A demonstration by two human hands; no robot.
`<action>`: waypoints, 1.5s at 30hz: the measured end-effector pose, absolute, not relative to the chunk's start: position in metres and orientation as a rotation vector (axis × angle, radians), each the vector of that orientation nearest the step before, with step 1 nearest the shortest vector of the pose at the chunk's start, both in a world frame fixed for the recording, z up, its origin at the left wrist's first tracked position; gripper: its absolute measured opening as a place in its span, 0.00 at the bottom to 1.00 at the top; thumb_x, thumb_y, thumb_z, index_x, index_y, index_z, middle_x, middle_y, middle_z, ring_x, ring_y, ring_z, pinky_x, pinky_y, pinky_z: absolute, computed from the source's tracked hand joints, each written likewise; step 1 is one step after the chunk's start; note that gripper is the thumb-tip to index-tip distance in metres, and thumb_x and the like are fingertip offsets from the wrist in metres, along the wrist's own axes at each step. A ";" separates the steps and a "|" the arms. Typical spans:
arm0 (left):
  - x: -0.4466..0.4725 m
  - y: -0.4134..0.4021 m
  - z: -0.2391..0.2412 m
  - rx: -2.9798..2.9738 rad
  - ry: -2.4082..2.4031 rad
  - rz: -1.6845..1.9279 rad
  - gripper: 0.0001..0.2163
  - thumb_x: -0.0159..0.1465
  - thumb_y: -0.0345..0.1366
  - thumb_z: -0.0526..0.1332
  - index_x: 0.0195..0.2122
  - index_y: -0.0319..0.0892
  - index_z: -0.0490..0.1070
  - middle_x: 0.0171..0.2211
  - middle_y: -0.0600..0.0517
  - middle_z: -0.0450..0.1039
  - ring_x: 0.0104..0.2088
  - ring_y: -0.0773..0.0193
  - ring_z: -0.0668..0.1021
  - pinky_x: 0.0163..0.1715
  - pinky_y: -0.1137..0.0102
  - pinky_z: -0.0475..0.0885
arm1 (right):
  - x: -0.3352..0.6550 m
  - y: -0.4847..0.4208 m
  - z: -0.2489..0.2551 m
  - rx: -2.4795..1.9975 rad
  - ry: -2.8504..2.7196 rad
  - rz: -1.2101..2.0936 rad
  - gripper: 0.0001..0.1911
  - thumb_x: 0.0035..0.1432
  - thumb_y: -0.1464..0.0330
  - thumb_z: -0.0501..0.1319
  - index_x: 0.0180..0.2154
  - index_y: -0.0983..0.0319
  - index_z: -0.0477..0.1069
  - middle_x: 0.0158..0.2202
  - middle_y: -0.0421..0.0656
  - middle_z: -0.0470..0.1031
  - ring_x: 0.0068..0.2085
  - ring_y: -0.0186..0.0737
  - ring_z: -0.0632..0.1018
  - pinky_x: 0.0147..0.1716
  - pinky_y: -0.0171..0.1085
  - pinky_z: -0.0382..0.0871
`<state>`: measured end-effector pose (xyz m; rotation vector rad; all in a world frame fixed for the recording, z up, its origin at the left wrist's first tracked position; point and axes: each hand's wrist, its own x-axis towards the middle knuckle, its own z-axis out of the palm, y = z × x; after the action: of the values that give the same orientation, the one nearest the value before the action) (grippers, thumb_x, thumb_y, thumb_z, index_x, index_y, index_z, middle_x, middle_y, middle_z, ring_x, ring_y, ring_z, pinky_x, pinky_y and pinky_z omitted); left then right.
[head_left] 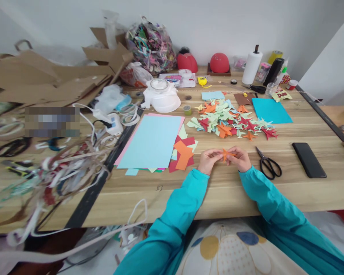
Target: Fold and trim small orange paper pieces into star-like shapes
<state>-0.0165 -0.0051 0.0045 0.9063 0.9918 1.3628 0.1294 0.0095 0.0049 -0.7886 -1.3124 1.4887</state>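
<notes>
Pinching orange paper (pixel 226 154), left hand (pixel 208 160) meets right hand (pixel 241 159).

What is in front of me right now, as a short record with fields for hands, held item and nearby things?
Hands: left hand and right hand, close together above the table edge
Held item: orange folded paper, pinched by both hands
Right of hands: black scissors, then black phone
Behind hands: pile of folded paper shapes
Left of hands: stack of coloured sheets, light blue on top
Surface: wooden table
</notes>
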 end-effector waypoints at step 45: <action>-0.027 -0.005 0.009 1.019 0.958 1.186 0.12 0.43 0.35 0.70 0.30 0.38 0.76 0.29 0.48 0.77 0.30 0.64 0.77 0.33 0.70 0.71 | 0.135 0.006 0.002 -0.812 -1.681 1.077 0.07 0.53 0.66 0.60 0.30 0.61 0.74 0.21 0.41 0.73 0.22 0.34 0.74 0.23 0.35 0.70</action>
<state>-0.0266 -0.0046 0.0092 1.0190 0.9582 1.1862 0.1347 0.0063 0.0023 -0.8125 -1.6808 1.0767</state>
